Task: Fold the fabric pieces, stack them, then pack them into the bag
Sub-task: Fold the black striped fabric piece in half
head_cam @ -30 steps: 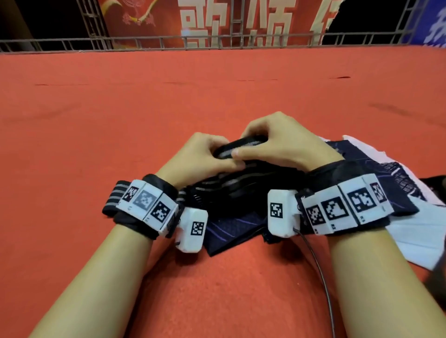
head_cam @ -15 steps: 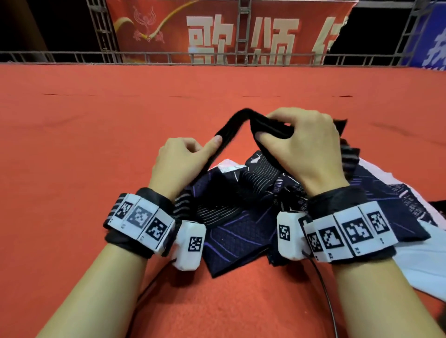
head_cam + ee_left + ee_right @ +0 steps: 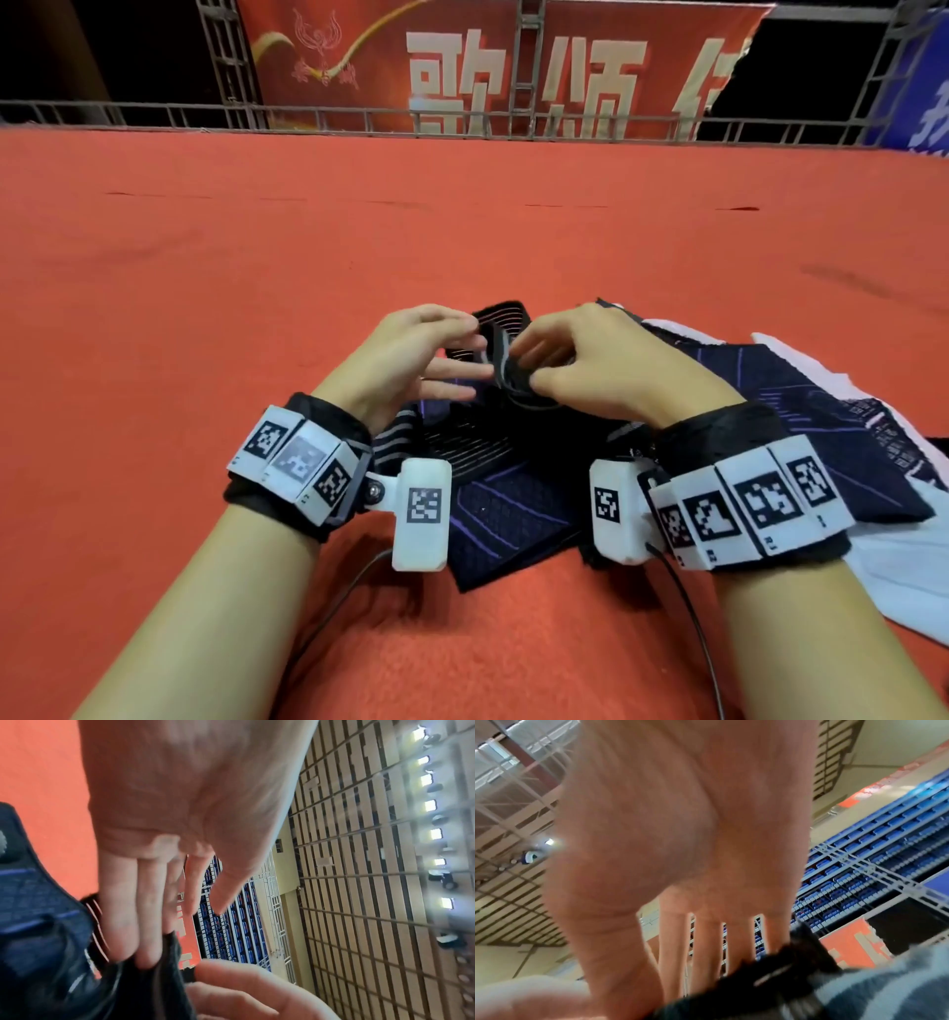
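Note:
A black fabric piece with thin pale stripes (image 3: 462,442) lies bunched on the red carpet between my wrists. My right hand (image 3: 536,360) pinches a rolled black edge of it (image 3: 506,367) between thumb and curled fingers, and that edge (image 3: 795,963) shows dark at my fingertips in the right wrist view. My left hand (image 3: 462,360) faces it with straight fingers, whose tips (image 3: 146,953) touch the black fabric (image 3: 154,983) while the thumb stands apart. Beneath lies a navy fabric with purple lines (image 3: 513,519), which spreads to the right.
A white sheet (image 3: 914,565) pokes out under the navy fabric at the right edge. Red carpet (image 3: 205,308) stretches wide to the left and ahead. A metal rail (image 3: 154,110) and a red banner (image 3: 513,67) close the far side. A cable (image 3: 688,616) trails from my right wrist.
The black edge, held up high by both hands half a second ago, has come down low. My left hand has let go and straightened its fingers, while the right still pinches it.

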